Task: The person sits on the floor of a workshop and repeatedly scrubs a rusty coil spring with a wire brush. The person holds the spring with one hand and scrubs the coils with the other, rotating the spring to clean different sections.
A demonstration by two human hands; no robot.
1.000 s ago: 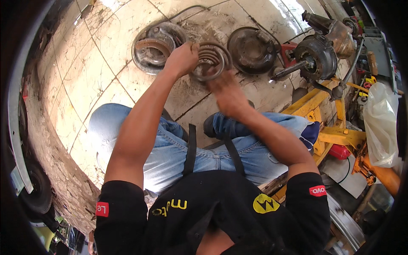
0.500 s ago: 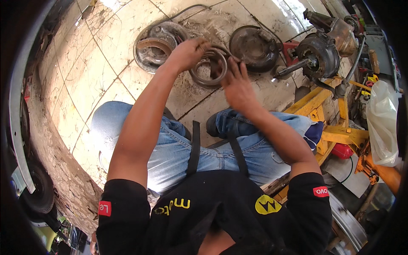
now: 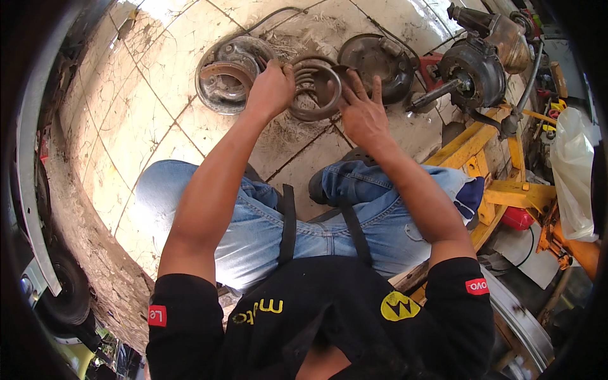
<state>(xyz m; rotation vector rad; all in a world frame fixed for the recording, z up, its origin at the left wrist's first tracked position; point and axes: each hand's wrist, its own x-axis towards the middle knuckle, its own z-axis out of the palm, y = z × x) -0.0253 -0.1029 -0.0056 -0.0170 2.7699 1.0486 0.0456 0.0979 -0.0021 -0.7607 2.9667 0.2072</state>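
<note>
A coil spring stands on the dirty tiled floor in front of me, its stacked rings leaning a little. My left hand is closed at the spring's left side, fingers curled against the coils. At the right side, my right hand touches the rim with its fingers spread; a dark edge shows by its fingertips and I cannot make out what it is. Left of the spring lies a round brake backing plate with a curved brake shoe. Another dark backing plate rests on the right.
An axle hub assembly with a shaft sits at the right on a yellow metal frame. Farther right hangs a clear plastic bag. A black cable runs across the floor behind the plates. A tyre is at the left edge.
My left hand has shifted lower and closed at the spring's left side. The right hand's fingers have spread. The spring's upper ring has shifted slightly right and up.
</note>
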